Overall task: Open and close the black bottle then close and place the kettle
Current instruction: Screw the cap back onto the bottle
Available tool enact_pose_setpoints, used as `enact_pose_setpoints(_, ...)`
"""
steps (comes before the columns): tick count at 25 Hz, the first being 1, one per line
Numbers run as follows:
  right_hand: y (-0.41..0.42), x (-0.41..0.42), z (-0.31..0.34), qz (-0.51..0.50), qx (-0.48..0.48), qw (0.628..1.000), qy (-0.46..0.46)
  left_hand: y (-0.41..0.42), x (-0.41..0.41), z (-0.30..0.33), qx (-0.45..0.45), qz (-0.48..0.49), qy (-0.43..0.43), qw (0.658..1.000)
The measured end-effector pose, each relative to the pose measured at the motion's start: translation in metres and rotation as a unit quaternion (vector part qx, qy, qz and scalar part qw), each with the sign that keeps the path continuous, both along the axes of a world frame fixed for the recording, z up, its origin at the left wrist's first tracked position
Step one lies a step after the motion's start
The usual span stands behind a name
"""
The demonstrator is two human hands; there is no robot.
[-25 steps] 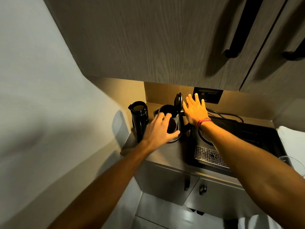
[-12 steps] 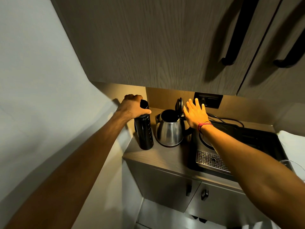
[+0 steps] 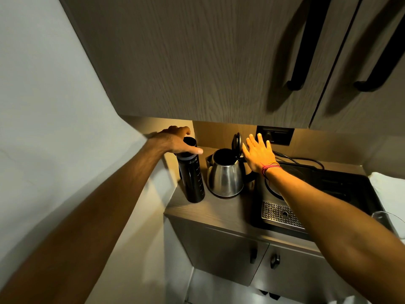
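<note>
Since approx. 1 s ago, our left hand [image 3: 175, 140] has left the kettle [image 3: 225, 172] and moved to the top of the black bottle [image 3: 191, 172]; over the last 0.5 s it has barely shifted. Our right hand [image 3: 258, 153] has kept its position throughout.

Layout, largest first:
- Counter [image 3: 214, 211]: carries both task items, bottle at the left end near the wall, kettle just beside it on the right.
- Kettle: upright, steel body, still open.
- Kettle lid [image 3: 237, 142]: hinged up, approx. vertical.
- Bottle: upright, cap region covered by our left hand.

Hand states:
- Left: fingers curled over and around the bottle cap, thumb extended toward the kettle. Gripping.
- Right: fingers spread flat, holding nothing, palm just behind the raised lid; contact w/ lid can't be confirmed.

Assessment: bottle step is in hand. Open vs. closed status of the cap is hidden. Kettle closing and placing not yet done.
</note>
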State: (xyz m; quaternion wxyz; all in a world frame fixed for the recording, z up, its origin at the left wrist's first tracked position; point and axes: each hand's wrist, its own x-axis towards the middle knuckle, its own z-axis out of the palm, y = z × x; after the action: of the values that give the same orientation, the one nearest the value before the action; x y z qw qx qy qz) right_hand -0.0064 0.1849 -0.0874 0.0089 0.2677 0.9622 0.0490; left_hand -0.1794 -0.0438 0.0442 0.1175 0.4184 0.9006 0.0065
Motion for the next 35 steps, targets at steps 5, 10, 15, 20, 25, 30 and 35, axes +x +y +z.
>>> enact_pose_setpoints(5,0.000,0.000,0.000,0.003,0.001,1.000,-0.001,0.002,0.001,0.010,0.027,-0.053,-0.078,0.995)
enact_pose_setpoints(10,0.002,0.001,-0.001,0.002,-0.003,1.000,0.008,0.004,0.006,0.014,0.001,-0.018,-0.010,1.000)
enact_pose_setpoints(15,0.001,0.002,0.003,0.008,-0.005,1.000,0.005,0.019,0.016,0.012,0.015,-0.065,-0.074,0.995)
enact_pose_setpoints(20,-0.010,-0.010,0.010,0.051,-0.035,0.998,0.012,0.055,0.041,-0.006,0.159,-0.089,-0.019,0.983)
enact_pose_setpoints(25,-0.026,-0.036,0.007,0.014,-0.129,0.991,0.043,0.090,0.061,-0.054,0.053,-0.092,-0.003,0.994)
enact_pose_setpoints(30,-0.021,-0.027,-0.012,0.034,-0.145,0.985,0.082,0.085,0.061,-0.113,-0.033,-0.031,-0.017,0.999)
enact_pose_setpoints(35,-0.022,-0.027,-0.014,0.030,-0.096,0.994,0.038,0.084,0.065,-0.131,-0.026,-0.026,-0.032,0.999)
